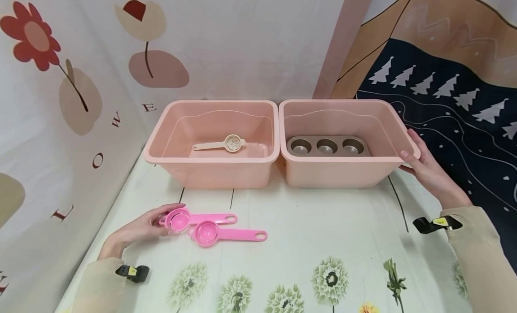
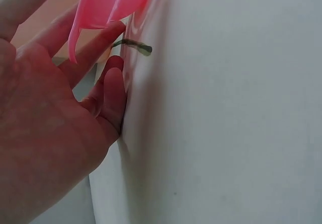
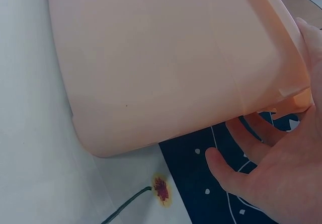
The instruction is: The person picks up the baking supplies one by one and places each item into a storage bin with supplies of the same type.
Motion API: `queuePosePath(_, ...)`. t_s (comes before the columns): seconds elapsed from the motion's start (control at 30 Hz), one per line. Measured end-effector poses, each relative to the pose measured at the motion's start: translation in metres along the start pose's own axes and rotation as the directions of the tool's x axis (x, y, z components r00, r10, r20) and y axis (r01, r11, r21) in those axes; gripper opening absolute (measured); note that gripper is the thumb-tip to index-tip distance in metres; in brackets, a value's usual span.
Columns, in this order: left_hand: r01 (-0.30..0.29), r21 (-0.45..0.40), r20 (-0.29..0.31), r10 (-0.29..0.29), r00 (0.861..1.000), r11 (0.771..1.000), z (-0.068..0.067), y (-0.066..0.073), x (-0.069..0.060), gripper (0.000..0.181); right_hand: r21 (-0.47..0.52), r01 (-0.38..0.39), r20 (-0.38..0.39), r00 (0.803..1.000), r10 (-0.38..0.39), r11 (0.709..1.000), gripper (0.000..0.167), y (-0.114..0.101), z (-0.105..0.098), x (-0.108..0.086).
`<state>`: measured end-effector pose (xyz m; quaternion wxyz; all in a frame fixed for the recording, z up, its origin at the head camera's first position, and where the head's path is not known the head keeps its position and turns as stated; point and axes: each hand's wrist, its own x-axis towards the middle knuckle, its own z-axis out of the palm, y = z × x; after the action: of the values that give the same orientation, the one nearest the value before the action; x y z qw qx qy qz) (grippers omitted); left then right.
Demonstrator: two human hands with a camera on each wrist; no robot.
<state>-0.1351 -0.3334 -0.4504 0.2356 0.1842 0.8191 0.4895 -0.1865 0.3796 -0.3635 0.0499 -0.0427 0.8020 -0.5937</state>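
Two pink egg separators lie side by side on the table; the upper-left one (image 1: 178, 220) slightly overlaps or touches the nearer one (image 1: 207, 233). My left hand (image 1: 147, 223) is at the cup end of the upper-left separator, fingers loosely bent around its edge. In the left wrist view the pink cup (image 2: 108, 5) shows in front of the fingers, and a firm hold is not visible. My right hand (image 1: 432, 171) grips the right rim of the right pink bin (image 1: 331, 171), thumb at the rim and fingers on the outer side.
The left pink bin (image 1: 214, 174) stands against the right one and contains a cream egg separator (image 1: 233, 143). A muffin tin (image 1: 327, 146) with three visible cups lies in the right bin. Patterned cloth (image 1: 250, 39) hangs behind the bins.
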Motion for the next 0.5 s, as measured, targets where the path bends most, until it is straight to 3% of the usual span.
queuePosePath(0.2,0.025,0.029,-0.022,-0.024,0.999,0.999,0.0048,0.0017,0.0004,0.076,-0.013,-0.017,-0.004,1.0,0.017,1.0,0.07,0.0008,-0.0009,-0.0002)
queuePosePath(0.37,-0.028,0.088,-0.042,0.031,0.999,0.996,0.0068,-0.0017,0.0028,0.075,-0.011,-0.019,-0.002,1.0,0.019,1.0,0.07,0.001,-0.0012,-0.0001)
queuePosePath(0.5,-0.039,0.078,-0.047,0.043,0.998,0.996,0.0082,-0.0031,0.0047,0.072,0.001,-0.017,-0.003,1.0,0.017,1.0,0.07,0.001,-0.0003,0.0004)
